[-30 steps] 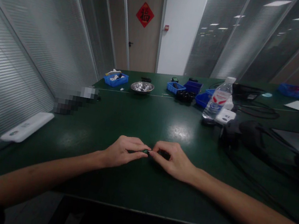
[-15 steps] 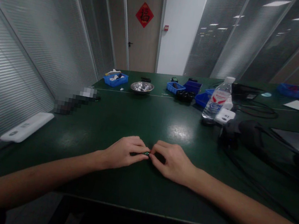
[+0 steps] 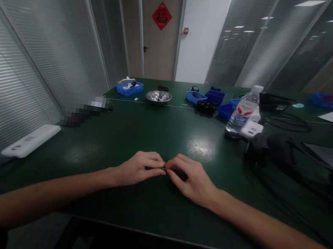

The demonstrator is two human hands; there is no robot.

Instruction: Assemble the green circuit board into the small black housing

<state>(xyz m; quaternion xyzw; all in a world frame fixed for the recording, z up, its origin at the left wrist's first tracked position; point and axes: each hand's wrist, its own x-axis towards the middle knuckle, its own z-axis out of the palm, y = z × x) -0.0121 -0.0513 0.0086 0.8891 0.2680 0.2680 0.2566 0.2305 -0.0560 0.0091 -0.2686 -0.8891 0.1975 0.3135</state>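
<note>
My left hand (image 3: pixel 137 169) is closed in a pinch, thumb and fingertips on a small dark-green piece (image 3: pixel 164 168) that looks like a bit of circuit board. Most of this piece is hidden by the fingers. From the other side, my right hand (image 3: pixel 191 178) is also pinched, its fingertips meeting those of the left at the piece's right end. What exactly the right fingers grip is too small to make out. Both hands are low over the green tabletop (image 3: pixel 140 128), near its front edge.
A white power strip (image 3: pixel 31 141) lies on the left. At the back are a blue basket (image 3: pixel 129 88), a metal bowl (image 3: pixel 158 97) with small parts and another blue basket (image 3: pixel 195 98). A water bottle (image 3: pixel 243 111) and black cables (image 3: pixel 274 190) are on the right.
My right fingers have shifted slightly up and left, closer over the piece, so less green shows. My left hand has barely moved.
</note>
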